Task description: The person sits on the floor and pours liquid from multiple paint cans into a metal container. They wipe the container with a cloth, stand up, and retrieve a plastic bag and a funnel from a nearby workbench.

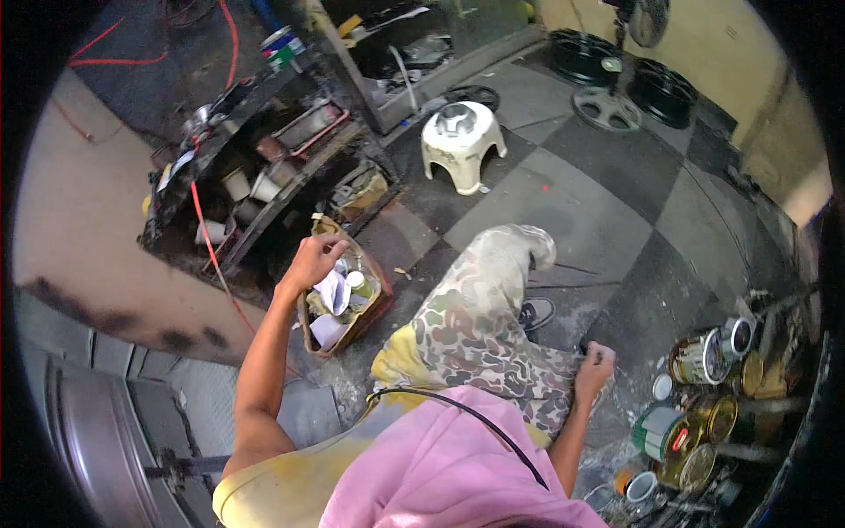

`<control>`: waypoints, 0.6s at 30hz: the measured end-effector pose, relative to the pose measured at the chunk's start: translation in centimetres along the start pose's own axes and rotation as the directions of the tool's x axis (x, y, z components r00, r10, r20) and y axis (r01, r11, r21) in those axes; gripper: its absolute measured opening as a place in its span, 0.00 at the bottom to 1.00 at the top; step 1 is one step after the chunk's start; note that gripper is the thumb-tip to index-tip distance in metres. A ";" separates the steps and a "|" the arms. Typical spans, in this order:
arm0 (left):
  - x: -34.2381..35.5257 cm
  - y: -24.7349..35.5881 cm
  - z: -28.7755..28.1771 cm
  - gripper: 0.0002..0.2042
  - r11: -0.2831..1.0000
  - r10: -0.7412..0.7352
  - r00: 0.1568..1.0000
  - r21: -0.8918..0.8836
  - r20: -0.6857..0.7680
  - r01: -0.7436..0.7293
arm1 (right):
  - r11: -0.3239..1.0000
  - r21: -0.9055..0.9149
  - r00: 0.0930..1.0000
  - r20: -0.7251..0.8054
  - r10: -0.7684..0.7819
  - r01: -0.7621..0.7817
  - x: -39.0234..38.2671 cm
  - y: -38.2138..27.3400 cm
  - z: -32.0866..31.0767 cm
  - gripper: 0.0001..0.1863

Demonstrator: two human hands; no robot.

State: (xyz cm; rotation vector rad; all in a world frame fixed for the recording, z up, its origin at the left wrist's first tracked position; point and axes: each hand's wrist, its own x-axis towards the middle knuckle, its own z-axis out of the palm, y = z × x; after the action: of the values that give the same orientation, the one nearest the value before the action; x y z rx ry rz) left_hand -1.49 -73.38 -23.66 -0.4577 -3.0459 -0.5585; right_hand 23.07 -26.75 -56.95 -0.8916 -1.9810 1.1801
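My left hand point(317, 258) hovers over the near end of a low shelf and a box point(377, 295) of paper scraps, cups and waste, fingers loosely bent and apart, nothing visible in them. My right hand point(595, 368) is down beside my leg in camouflage trousers point(466, 317), its fingers curled; whatever they hold, if anything, is too small to make out. To its right stand several paint cans point(660, 431) on the stained floor.
Cluttered shelving point(264, 202) with cups and a red hose point(201, 211) is at left. Ahead are a white stool point(462, 145), wheel rims point(662, 92) and a fan point(650, 22) on a checkered floor point(607, 158). A metal panel point(88, 440) lies at lower left.
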 end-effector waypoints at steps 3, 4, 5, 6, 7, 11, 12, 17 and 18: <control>1.6 6.4 1.9 0.16 0.982 0.157 0.981 -0.128 0.114 -0.142 | 0.993 -0.052 0.964 -0.248 0.094 -0.110 0.5 3.0 -5.2 0.13; 2.2 9.0 2.9 0.16 0.964 0.227 0.968 -0.164 0.104 -0.209 | 0.991 -0.059 0.959 -0.266 0.101 -0.120 0.3 5.9 -6.9 0.13; 2.9 11.6 3.8 0.16 0.923 0.362 0.927 -0.177 0.096 -0.342 | 0.945 -0.173 0.947 -0.211 0.241 -0.278 -0.5 10.8 -8.6 0.13; 3.5 13.9 4.9 0.17 0.887 0.442 0.891 -0.201 0.106 -0.416 | 0.861 -0.285 0.906 -0.168 0.388 -0.421 -1.8 15.4 -9.8 0.14; 3.7 16.6 5.7 0.18 0.884 0.442 0.876 -0.259 0.194 -0.389 | 0.816 -0.373 0.893 -0.095 0.439 -0.441 -3.7 19.6 -10.6 0.15; 4.0 21.8 10.4 0.23 0.753 0.645 0.757 -0.252 0.105 -0.608 | 0.703 -0.550 0.755 0.184 0.630 -0.452 -11.1 23.6 -8.4 0.21; 4.3 22.4 11.5 0.23 0.745 0.660 0.745 -0.208 0.094 -0.634 | 0.703 -0.547 0.734 0.216 0.643 -0.455 -12.1 23.4 -7.2 0.21; 7.2 24.6 13.0 0.21 0.577 0.806 0.564 -0.025 0.178 -0.817 | 0.709 -0.484 0.663 0.301 0.685 -0.513 -16.8 21.2 -2.2 0.20; 7.9 25.0 13.1 0.21 0.530 0.830 0.502 -0.066 0.244 -0.845 | 0.707 -0.476 0.654 0.308 0.691 -0.523 -17.2 20.9 -1.9 0.20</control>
State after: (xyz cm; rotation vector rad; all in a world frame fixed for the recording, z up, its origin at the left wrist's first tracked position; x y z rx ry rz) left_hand -1.35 -44.24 -26.83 -1.9759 -2.4829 -0.3306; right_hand 38.71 -32.32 -78.48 -1.7177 -2.4116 1.5560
